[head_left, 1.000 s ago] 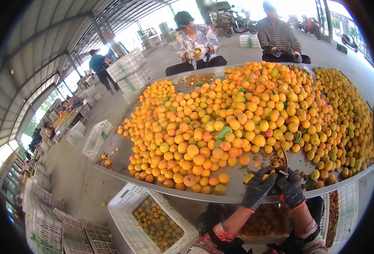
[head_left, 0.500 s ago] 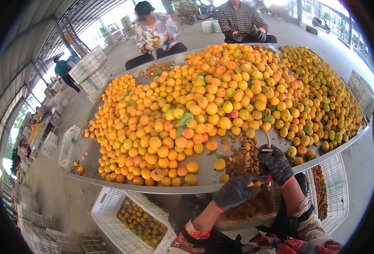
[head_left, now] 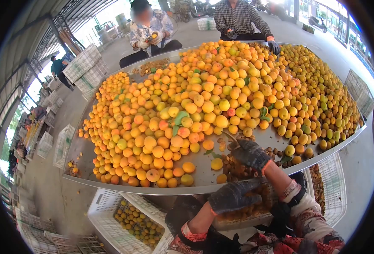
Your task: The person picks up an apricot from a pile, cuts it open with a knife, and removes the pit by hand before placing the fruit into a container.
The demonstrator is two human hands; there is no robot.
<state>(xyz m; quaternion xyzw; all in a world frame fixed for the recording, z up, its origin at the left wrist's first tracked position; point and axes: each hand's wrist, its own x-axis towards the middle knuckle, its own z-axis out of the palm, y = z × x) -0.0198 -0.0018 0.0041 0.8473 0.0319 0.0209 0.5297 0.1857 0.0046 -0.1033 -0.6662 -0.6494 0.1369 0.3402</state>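
My right hand (head_left: 251, 154), in a dark grey glove, is closed over a metal tool (head_left: 231, 138). A thin part of this tool sticks out toward the apricots; the glove hides the rest. Brown apricot pits (head_left: 234, 168) lie under and beside this hand. My left hand (head_left: 234, 197), gloved alike, is at the table's near edge with fingers stretched to the right and nothing visible in them. A large heap of orange-yellow apricots (head_left: 170, 127) covers the metal table (head_left: 204, 189). One loose apricot (head_left: 217, 164) lies left of the pits.
Below the table stand a white crate (head_left: 99, 211) holding greenish apricots, a container of brown pieces (head_left: 244, 213) and another crate (head_left: 334, 186). Two people sit across: one (head_left: 151, 31) holds a fruit, the other (head_left: 242, 19) reaches onto the heap. Stacked crates (head_left: 85, 70) stand left.
My right hand has moved left and slightly up with the tool, over the pits. The orange piece in my left fingers is gone from sight. A person opposite has reached onto the heap.
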